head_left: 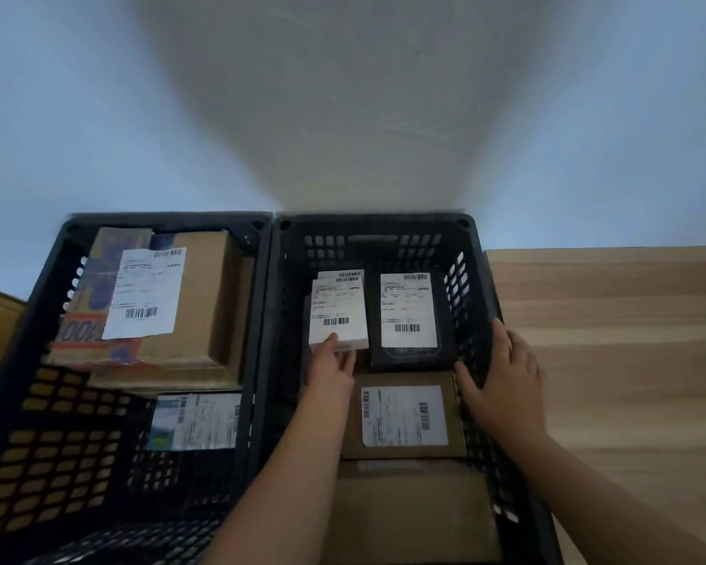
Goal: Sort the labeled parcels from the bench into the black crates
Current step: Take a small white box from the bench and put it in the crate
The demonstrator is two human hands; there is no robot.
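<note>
left hand (335, 362) pinches white parcel (337, 316) (inside right crate (373, 238)) | right hand (502, 381) flat on rim

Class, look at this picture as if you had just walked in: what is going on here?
A person is sorting labeled parcels into two black crates. The left hand holds a small white parcel down inside the right crate, beside a dark parcel and a brown parcel. The right hand rests on that crate's right wall. The left crate already holds a large cardboard parcel and another below it.
</note>
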